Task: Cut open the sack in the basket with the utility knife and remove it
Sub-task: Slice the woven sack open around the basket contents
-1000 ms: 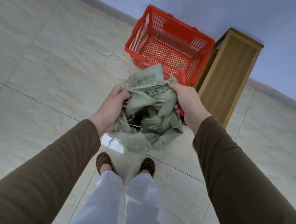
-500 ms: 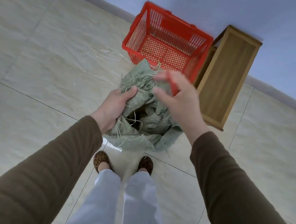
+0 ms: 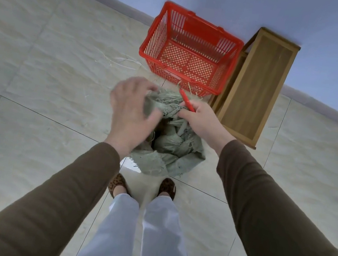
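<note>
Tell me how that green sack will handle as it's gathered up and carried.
Probably floppy: the sack crumples into folds between the left hand and right hand and droops below them. Likely light, since it hangs from fingertip holds alone. It may shed or snag: frayed strands stick out at its edges, and loose fibres lie on the floor.

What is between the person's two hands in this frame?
In the head view, the crumpled green sack fills the gap between the left hand and the right hand, which also holds the red utility knife.
</note>
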`<state>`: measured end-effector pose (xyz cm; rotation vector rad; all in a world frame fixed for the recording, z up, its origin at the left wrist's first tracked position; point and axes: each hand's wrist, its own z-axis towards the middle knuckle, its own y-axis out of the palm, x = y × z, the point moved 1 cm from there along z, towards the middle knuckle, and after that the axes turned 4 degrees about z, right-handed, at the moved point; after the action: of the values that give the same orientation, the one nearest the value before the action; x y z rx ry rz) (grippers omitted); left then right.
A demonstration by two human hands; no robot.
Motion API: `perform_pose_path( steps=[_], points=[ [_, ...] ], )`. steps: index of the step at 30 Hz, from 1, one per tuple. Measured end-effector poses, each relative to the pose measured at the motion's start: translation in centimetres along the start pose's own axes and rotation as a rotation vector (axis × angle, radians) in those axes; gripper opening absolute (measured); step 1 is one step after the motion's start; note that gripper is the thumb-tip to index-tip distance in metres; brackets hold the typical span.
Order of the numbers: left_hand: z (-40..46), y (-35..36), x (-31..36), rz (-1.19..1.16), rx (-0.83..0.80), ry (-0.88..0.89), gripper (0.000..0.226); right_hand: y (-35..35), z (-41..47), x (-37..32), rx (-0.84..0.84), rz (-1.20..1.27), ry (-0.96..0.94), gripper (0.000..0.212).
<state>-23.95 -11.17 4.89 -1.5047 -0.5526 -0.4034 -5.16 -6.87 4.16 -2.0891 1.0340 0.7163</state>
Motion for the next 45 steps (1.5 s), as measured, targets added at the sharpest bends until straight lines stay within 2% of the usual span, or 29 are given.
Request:
perform_pose_path(
  steps=[2, 3, 5, 6, 8, 9, 11, 13, 17, 22, 26, 29, 31, 34, 37, 41, 43, 44, 45],
  points=[
    [0.1, 1.3, 0.7, 0.096, -0.199, 0.085, 0.037, 0.1, 0.0, 0.1, -0.016, 0.038, -0.025, 0.012],
    [0.2, 1.9, 0.5, 0.109, -0.255, 0.058, 0.030, 0.3, 0.1, 0.1, -0.027, 0.056, -0.035, 0.013],
    [0.4, 2.4, -0.1, -0.058, -0.315, -0.092, 0.025, 0.6, 0.0, 0.2, -0.053, 0.036, -0.066, 0.021],
    [0.5, 2.7, -0.6, -0.185, -0.322, -0.160, 0.029, 0.7, 0.0, 0.2, -0.053, -0.027, -0.092, 0.032],
    [0.6, 2.7, -1.1, -0.280, -0.307, -0.192, 0.030, 1.1, 0.0, 0.4, -0.011, -0.176, -0.144, 0.050],
    [0.7, 2.6, -1.2, -0.290, -0.296, -0.191, 0.028, 1.1, 0.1, 0.4, 0.017, -0.216, -0.162, 0.048],
    [0.8, 2.5, -1.7, -0.381, -0.288, -0.222, 0.026, 0.9, 0.4, 0.5, 0.048, -0.310, -0.191, 0.029],
    [0.8, 2.5, -1.9, -0.485, -0.313, -0.256, 0.031, 0.6, 0.3, 0.4, 0.086, -0.432, -0.206, 0.020],
    [0.8, 2.6, -2.2, -0.619, -0.346, -0.304, 0.037, 0.2, 0.4, 0.2, 0.144, -0.487, -0.144, 0.036],
    [0.6, 2.9, -3.0, -0.795, -0.466, -0.516, 0.016, -0.3, 1.5, 0.8, 0.184, -0.241, -0.029, 0.014],
    [0.5, 2.9, -2.9, -0.897, -0.473, -0.562, 0.018, -0.4, 1.2, 0.6, 0.195, -0.101, -0.045, 0.019],
    [0.5, 2.4, -1.9, -0.877, -0.406, -0.497, 0.017, -0.3, 0.6, 0.5, 0.022, -0.050, -0.080, 0.020],
    [0.4, 2.2, -1.8, -0.735, -0.309, -0.381, 0.020, -0.3, 0.4, 0.5, -0.049, -0.058, -0.097, 0.026],
    [-0.1, 1.9, -1.4, -0.500, -0.146, -0.182, 0.042, -0.5, 0.2, 0.7, 0.023, 0.052, -0.131, 0.035],
    [-1.2, 1.7, -0.7, -0.385, -0.201, -0.061, 0.045, -0.6, -0.1, 0.4, 0.158, 0.255, -0.100, 0.027],
    [-2.4, 2.3, -1.5, -0.248, -0.271, -0.131, 0.031, -0.3, -0.5, 0.1, 0.217, 0.391, -0.023, 0.021],
    [-2.5, 2.3, -1.2, -0.308, -0.281, -0.238, 0.009, -0.1, -0.8, 0.1, 0.204, 0.417, -0.022, 0.018],
    [-2.3, 2.3, -0.9, -0.375, -0.271, -0.336, 0.011, 0.1, -0.9, 0.1, 0.197, 0.423, -0.032, 0.018],
    [-2.1, 2.5, -0.7, -0.453, -0.270, -0.455, 0.030, 0.3, -0.9, 0.1, 0.188, 0.419, -0.051, 0.018]
  ],
)
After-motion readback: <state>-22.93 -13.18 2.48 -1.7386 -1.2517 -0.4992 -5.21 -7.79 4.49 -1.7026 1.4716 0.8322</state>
